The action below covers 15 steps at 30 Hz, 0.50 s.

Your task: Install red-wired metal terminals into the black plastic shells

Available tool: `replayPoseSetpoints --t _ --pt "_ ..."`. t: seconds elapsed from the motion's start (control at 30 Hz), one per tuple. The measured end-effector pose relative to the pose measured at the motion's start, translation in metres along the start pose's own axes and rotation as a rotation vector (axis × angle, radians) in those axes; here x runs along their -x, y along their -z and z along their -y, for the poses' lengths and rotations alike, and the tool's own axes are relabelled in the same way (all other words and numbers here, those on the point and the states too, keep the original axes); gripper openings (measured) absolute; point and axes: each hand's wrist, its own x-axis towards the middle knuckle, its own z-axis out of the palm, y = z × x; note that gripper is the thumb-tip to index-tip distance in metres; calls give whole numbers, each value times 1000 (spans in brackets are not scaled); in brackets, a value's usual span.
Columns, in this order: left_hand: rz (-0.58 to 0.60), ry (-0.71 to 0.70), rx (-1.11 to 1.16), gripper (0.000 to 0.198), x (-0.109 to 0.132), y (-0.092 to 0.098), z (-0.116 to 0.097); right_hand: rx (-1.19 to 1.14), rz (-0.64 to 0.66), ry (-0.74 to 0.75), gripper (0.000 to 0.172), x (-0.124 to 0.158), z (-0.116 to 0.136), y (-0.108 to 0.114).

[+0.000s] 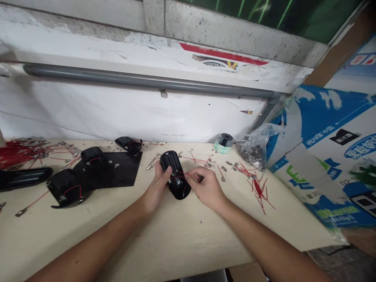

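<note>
A black plastic housing point(178, 185) with a rounded lower end is tilted just above or on the table; I cannot tell which. My left hand point(158, 184) grips it along its left side, thumb on top. A red wire point(181, 172) runs across the housing's middle, and small metal contacts show near it. My right hand point(204, 183) pinches the end of that wire at the housing's right edge, its fingers closed. Just left of the housing lies a small metal contact point(149, 166) with a wire.
Left stand more black housings point(65, 188) with red wires, a black mat point(123, 168) and a heap of red wires point(22, 152). Right are loose red wires point(260, 192), a tape roll point(222, 145), a clear bag of metal parts point(253, 152) and a blue-white carton point(329, 156). A wall closes the back.
</note>
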Motion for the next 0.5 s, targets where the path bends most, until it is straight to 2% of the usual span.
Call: replayPoseSetpoints --t 0.07,0.2,0.27,0.33,0.5 --pt "-23 -20 -18 45 -1 2 2 -108 24 -88 23 -1 6 2" --pt "-73 -44 -76 44 -3 4 1 -437 83 -443 25 -3 20 9" --pt "-105 -50 -94 41 -4 4 0 -570 117 -557 25 -3 25 12" --pt "-153 -79 -97 38 -5 5 0 -612 167 -575 25 -2 27 14" --pt "-250 -137 -80 40 -8 7 -2 -592 332 -504 30 4 31 11"
